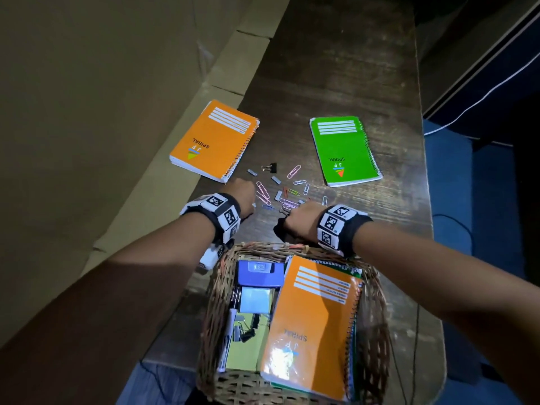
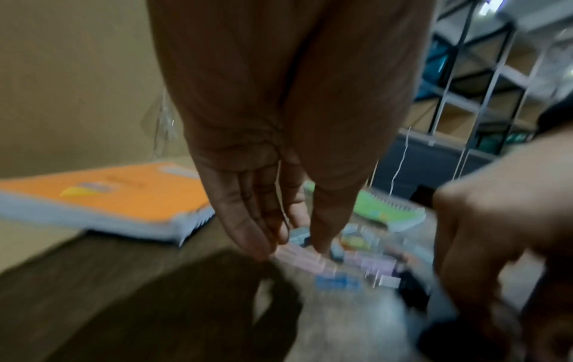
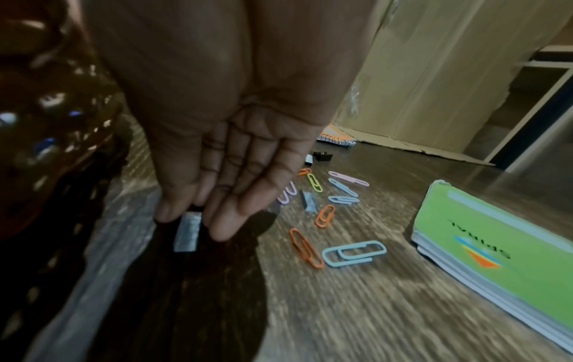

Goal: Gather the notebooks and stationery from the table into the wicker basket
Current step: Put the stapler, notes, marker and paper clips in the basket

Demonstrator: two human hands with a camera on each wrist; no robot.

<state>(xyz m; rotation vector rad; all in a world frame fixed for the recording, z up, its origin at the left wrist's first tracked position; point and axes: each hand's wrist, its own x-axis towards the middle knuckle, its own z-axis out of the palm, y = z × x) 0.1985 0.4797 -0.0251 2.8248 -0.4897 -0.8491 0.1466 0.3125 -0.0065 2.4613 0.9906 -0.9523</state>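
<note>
Dark wood table (image 1: 336, 68): paper clips (image 1: 287, 191) scattered between both hands, beyond the wicker basket (image 1: 377, 331). Left wrist view: left hand (image 2: 263, 196), fingers straight, touches blurred clips. Right wrist view: right hand (image 3: 229, 171), relaxed, fingertips beside a staple strip (image 3: 187, 234).

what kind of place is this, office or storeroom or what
Probably a storeroom or back-office workspace: big cardboard boxes stand against the wooden table, metal shelving rises behind, and spiral notebooks and paper clips lie on the table.
</note>
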